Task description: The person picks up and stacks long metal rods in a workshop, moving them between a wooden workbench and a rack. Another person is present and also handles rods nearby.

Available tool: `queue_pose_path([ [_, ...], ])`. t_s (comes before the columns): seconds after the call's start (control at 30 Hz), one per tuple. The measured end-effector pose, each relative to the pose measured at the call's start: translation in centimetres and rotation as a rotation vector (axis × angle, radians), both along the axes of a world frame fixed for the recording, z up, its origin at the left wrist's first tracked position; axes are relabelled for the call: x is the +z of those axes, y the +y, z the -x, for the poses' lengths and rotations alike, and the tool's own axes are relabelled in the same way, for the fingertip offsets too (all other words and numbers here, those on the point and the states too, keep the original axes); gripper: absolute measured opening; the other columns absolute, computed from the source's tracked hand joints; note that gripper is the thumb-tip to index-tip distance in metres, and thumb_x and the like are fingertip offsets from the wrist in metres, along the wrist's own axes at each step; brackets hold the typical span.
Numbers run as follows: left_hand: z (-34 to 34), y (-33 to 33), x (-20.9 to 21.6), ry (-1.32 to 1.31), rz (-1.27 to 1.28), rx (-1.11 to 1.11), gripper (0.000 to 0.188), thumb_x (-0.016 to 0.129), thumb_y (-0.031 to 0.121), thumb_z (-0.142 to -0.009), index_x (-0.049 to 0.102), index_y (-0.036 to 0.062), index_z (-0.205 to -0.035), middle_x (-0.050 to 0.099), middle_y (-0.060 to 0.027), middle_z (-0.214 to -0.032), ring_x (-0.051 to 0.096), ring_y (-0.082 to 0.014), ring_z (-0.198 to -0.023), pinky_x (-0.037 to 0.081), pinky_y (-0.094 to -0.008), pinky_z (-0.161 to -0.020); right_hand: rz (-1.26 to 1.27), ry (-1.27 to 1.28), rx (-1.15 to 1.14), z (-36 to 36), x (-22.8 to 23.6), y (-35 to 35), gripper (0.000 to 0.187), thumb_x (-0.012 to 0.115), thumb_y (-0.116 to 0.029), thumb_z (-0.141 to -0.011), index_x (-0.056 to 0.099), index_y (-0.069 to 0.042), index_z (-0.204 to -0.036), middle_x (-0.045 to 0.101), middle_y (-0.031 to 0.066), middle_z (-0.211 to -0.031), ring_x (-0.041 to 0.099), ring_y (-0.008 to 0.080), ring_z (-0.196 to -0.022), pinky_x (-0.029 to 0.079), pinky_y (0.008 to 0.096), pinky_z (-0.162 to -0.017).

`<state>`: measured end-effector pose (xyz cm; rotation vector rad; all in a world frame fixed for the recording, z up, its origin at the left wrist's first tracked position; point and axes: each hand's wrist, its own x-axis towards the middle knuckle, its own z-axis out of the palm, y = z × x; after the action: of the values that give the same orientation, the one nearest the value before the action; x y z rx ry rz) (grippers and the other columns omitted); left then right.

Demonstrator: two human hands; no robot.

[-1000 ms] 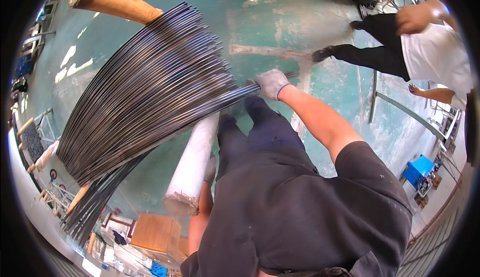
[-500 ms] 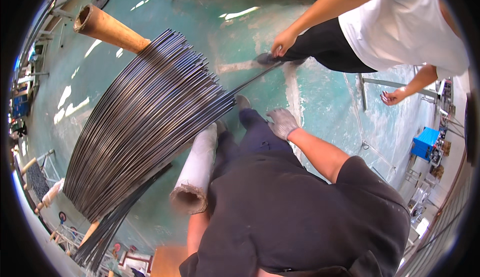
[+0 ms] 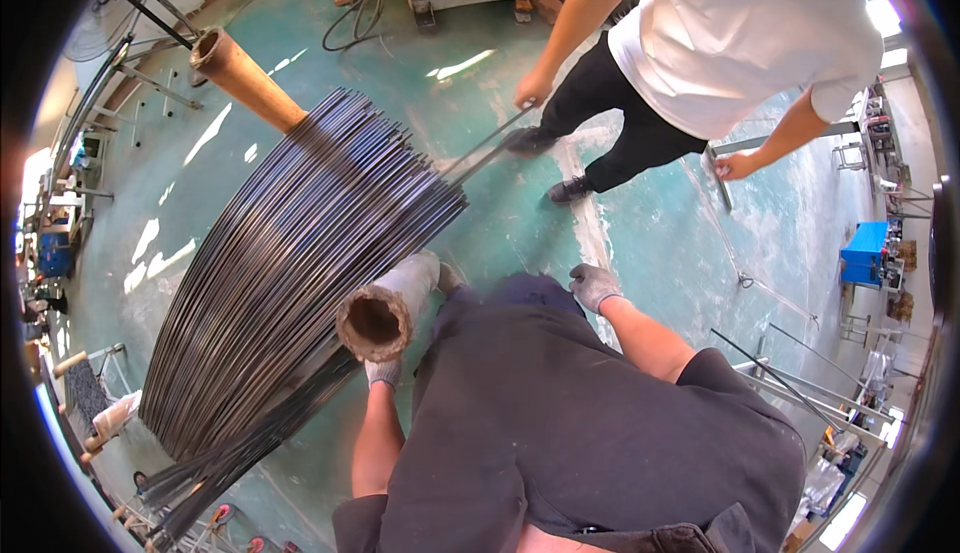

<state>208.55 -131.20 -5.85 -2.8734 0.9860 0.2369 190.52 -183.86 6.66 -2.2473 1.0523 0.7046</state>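
My left hand (image 3: 383,371) wears a pale glove and is beside the open end of a thick grey-white tube (image 3: 408,278). The tube hides its fingers, so I cannot tell whether it grips anything. My right hand (image 3: 595,287), also gloved, hangs over the floor to the right of my legs. Its fingers are loosely bent and apart, with nothing in them. Left of the tube lies a large fanned pile of thin dark metal rods (image 3: 290,263). A co-worker's hand (image 3: 534,89) holds the end of a thin rod (image 3: 488,140) reaching from the pile's right edge.
A brown cardboard tube (image 3: 250,80) sticks out at the pile's far end. The co-worker in a white shirt (image 3: 740,33) stands ahead to the right. A loose bundle of dark rods (image 3: 215,478) crosses the pile's near end. A blue box (image 3: 864,252) and metal frames stand far right.
The co-worker has stepped and raised a rod end away from the pile. My left glove has come into view beside the tube. My right fingers have bent from a spread position.
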Motion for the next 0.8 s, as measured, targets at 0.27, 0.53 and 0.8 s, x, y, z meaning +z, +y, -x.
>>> queue_pose_path([
  [0.27, 9.2, -3.4, 6.8, 0.782, 0.543, 1.024, 0.036, 0.069, 0.013, -0.087, 0.076, -0.0021, -0.119, 0.079, -0.0182, -0.113, 0.076, -0.0277, -0.103, 0.057, -0.0361, -0.095, -0.084, -0.076, 0.052, 0.6, -1.0, 0.8, 0.045, 0.067, -0.033, -0.092, 0.073, -0.010, -0.130, 0.077, 0.0156, -0.121, 0.072, 0.0331, -0.116, 0.055, 0.0416, -0.102],
  [0.53, 13.2, -4.2, 9.5, 0.812, 0.567, 1.047, 0.033, 0.069, 0.009, -0.087, 0.077, -0.0023, -0.117, 0.079, -0.0155, -0.101, 0.075, -0.0243, -0.091, 0.058, -0.0361, -0.084, -0.314, -0.179, 0.225, -3.1, 5.6, 6.7, 0.073, 0.067, -0.032, -0.095, 0.043, -0.015, -0.161, 0.073, 0.0201, -0.126, 0.069, 0.0378, -0.116, 0.056, 0.0469, -0.099],
  [0.8, 7.3, -5.7, 9.2, 0.721, 0.539, 0.858, 0.033, 0.069, 0.009, -0.085, 0.078, -0.0011, -0.115, 0.079, -0.0147, -0.101, 0.075, -0.0226, -0.094, 0.058, -0.0346, -0.087, -0.351, -0.480, 0.228, -9.0, 8.6, 7.1, 0.058, 0.071, -0.035, -0.095, 0.062, -0.011, -0.147, 0.072, 0.0186, -0.132, 0.070, 0.0361, -0.119, 0.054, 0.0437, -0.104],
])
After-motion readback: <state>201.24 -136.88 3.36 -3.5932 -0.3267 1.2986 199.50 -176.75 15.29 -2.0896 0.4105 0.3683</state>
